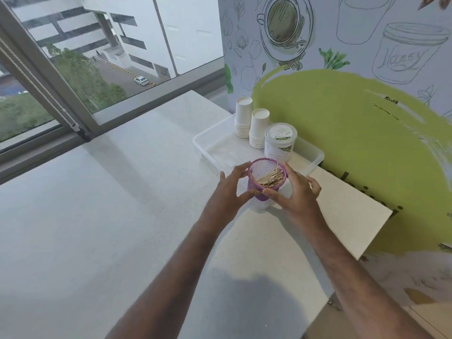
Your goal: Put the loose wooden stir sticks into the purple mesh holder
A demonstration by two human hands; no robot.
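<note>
Head view: both hands clasp the purple mesh holder (266, 178) at the near end of a clear plastic tray (208, 148), left hand (226, 192) and right hand (297, 192) curled round its sides. Wooden stir sticks (270, 178) lie bunched inside. Just behind stand a lidded white tub (280, 141) and two paper cup stacks (252, 123).

Stir sticks (270, 178) in the holder (259, 183), seemingly inside the tray (208, 145); cups (252, 123) behind.

Holder (259, 189): purple mesh, perforated wall, matt. Stir sticks (270, 179): pale bare wood. Tray (208, 148): translucent white plastic, slightly glossy. Cups (259, 128): white paper, matt. Countertop (97, 216): pale speckled surface, smooth, low sheen.
</note>
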